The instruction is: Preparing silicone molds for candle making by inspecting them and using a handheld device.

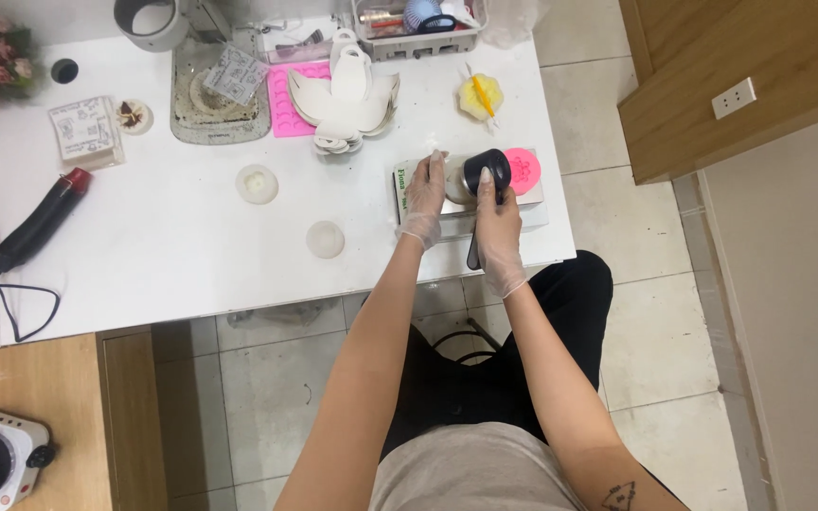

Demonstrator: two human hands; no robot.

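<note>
Our right hand (pixel 497 230) is clenched on the handle of a small dark pot (pixel 486 170), tipped over the scale (pixel 532 197) at the front right of the worktop (pixel 172 237). Our left hand (pixel 425 196) is not grasping anything; its gloved fingers rest flat against a pale round mould (pixel 456 185) on the scale platform, just beside the pot's lip. A pink round mould (pixel 522 170) sits touching the pot's far side. We judge that we are in the pouring step, with the pot angled toward the pale mould while the other hand steadies it; whether liquid is running we cannot tell. The next move, as we read it, calls for a slow, steady tilt of the pot and a firm left hand so the mould does not slide on the platform. Farther out, two pale discs (pixel 257 183) lie well apart on the bare worktop, a stack of white flower-shaped moulds (pixel 345 99) stands behind the scale, and a yellow mould with a stick (pixel 480 96) lies near it. A pink tray (pixel 285 99) lies beside the stack, and a black and red heat gun (pixel 42 220) rests at the far left edge.
</note>
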